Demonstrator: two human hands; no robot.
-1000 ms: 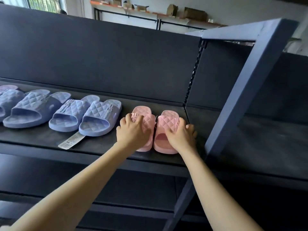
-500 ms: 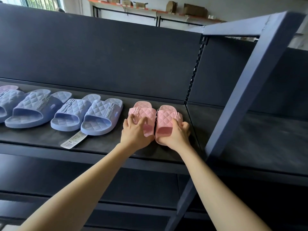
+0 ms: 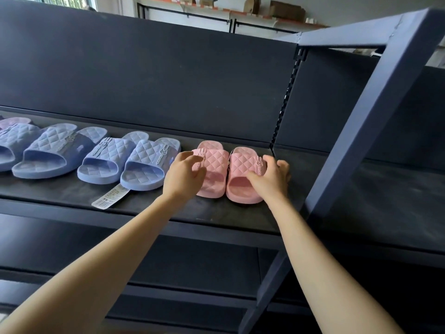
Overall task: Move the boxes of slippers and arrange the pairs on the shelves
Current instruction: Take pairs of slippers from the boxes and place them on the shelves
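While both arms reach onto shelf (image 3: 72, 192): left hand (image 3: 184, 175) curled over quilted strap of left pink slipper (image 3: 214, 163); right hand (image 3: 271, 180) gripping right pink slipper (image 3: 240, 162) at outer side, thumb across strap. Pink slippers side by side, close together, at shelf's right end. Just left: blue pair (image 3: 130, 162), paper tag (image 3: 109, 200) at its front.

light: soft daylight from behind | lower shelves dim | edges bowed | focus sharp
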